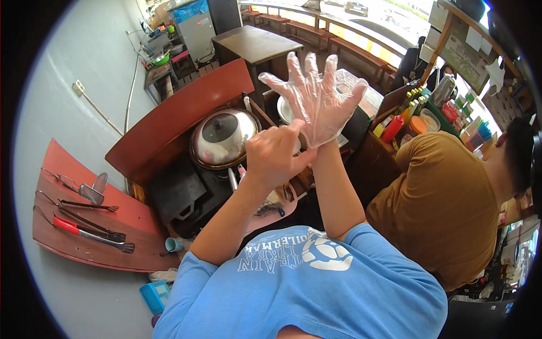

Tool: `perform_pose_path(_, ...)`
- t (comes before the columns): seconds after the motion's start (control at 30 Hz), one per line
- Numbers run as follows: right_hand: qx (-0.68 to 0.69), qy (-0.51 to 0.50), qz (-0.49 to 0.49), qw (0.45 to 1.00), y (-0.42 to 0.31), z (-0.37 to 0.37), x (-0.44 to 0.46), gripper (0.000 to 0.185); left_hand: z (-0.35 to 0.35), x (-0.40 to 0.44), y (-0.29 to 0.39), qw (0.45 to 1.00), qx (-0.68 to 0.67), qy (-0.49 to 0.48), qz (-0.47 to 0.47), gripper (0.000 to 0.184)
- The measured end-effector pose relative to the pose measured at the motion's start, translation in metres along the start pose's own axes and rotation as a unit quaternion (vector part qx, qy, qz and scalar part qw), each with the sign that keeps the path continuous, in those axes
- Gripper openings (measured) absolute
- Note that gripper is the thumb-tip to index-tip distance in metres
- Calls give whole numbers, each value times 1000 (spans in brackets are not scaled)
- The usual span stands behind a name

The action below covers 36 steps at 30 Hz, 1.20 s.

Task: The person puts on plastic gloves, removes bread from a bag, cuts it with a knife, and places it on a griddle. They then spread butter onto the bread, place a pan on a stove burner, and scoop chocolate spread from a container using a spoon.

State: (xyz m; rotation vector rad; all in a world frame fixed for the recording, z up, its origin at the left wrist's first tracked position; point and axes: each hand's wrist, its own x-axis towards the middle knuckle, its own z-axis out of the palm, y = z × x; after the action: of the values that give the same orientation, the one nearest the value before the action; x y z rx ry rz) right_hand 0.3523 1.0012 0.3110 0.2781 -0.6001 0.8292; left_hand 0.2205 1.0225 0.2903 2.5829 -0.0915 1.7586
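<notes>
My right hand [319, 104] is raised with its fingers spread wide, wearing a clear plastic glove [310, 133]. At the right wrist, my left hand [274, 150] is bare and closed, its thumb and forefinger at the glove's cuff. Left of the hands stands a round pan with a shiny domed lid [223, 138] and a dark knob. Behind the gloved hand, a pale round item [284, 110] is partly hidden. Below my left hand lies a pink tray or board [291, 209], mostly covered by my arms.
On the left, tongs [93, 234] and a strainer [93, 192] hang from a red panel [56, 175]. A dark griddle [178, 192] sits beside the pan. At right, a person in a brown shirt [440, 209] stands close by a shelf of bottles, including a red squeeze bottle [393, 129].
</notes>
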Motion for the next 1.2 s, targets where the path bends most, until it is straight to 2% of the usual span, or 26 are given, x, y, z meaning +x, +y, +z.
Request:
perform_pose_path(0.07,-13,3,-13,1000,-1,-2,2,86,4,-3,-4,999,14,1,-32,22)
perform_pose_path(0.13,-34,-5,-29,999,-5,-5,6,74,8,-12,-8,998,35,-10,45,21)
perform_pose_path(0.17,-34,0,-28,999,-10,-5,4,74,6,-18,-3,998,33,-14,42,21)
perform_pose_path(0.23,-136,75,-118,981,-19,-1,12,79,6,-19,5,996,31,-41,77,19)
perform_pose_path(0.27,-398,78,-238,882,-20,-1,23,82,9,-19,5,997,19,-8,75,18)
perform_pose_path(0.3,-397,76,-238,883,-21,0,25,82,11,-15,5,997,20,-7,76,18)
perform_pose_path(0.33,-603,47,-286,743,-23,4,24,81,12,-9,7,999,26,14,22,20)
perform_pose_path(0.37,-769,14,-315,556,-23,5,24,81,12,-4,8,998,33,36,-31,22)
perform_pose_path(0.4,-793,-7,-322,517,-21,5,24,75,10,0,9,998,34,35,-32,22)
perform_pose_path(0.43,-792,-9,-323,517,-20,5,25,75,9,7,8,998,47,40,-9,25)
perform_pose_path(0.5,-877,29,-315,362,-17,5,24,71,10,11,5,997,59,45,14,28)
perform_pose_path(0.57,-874,42,-316,366,-13,12,22,61,13,10,-1,992,88,75,47,30)
perform_pose_path(0.63,-934,58,-262,234,-11,19,16,54,9,13,-6,991,78,79,68,31)
perform_pose_path(0.67,-942,50,-259,207,-13,8,18,48,7,12,-6,991,67,82,83,32)
perform_pose_path(0.7,-942,52,-261,206,-17,-4,19,48,4,12,-7,991,65,83,86,32)
perform_pose_path(0.77,-951,-21,-145,271,-26,-22,20,46,-2,7,-4,985,38,82,146,33)
perform_pose_path(0.8,-968,10,-98,230,-25,-28,27,49,-2,5,-1,985,35,82,150,33)
perform_pose_path(0.83,-968,14,-102,229,-21,-21,25,49,-2,3,1,986,18,86,138,35)
perform_pose_path(0.9,-973,73,-144,162,-11,-2,13,53,0,6,1,988,1,88,128,36)
perform_pose_path(0.93,-980,67,-140,127,-8,-4,10,59,2,10,-1,996,38,63,59,37)
perform_pose_path(0.97,-980,68,-140,128,-4,-5,8,59,3,13,-2,996,75,38,-11,38)
perform_pose_path(1.03,-980,68,-145,115,4,-4,5,63,-3,11,-10,998,59,19,2,36)
perform_pose_path(1.07,-981,67,-151,106,5,-3,6,65,-5,9,-10,995,62,34,68,35)
perform_pose_path(1.1,-975,73,-160,132,5,-8,6,70,-7,8,-10,988,65,49,134,34)
perform_pose_path(1.17,-902,71,-180,385,-5,1,7,73,-9,-4,-2,984,49,60,162,35)
perform_pose_path(1.2,-805,27,-234,545,-9,-8,12,78,-11,-11,2,987,18,70,144,37)
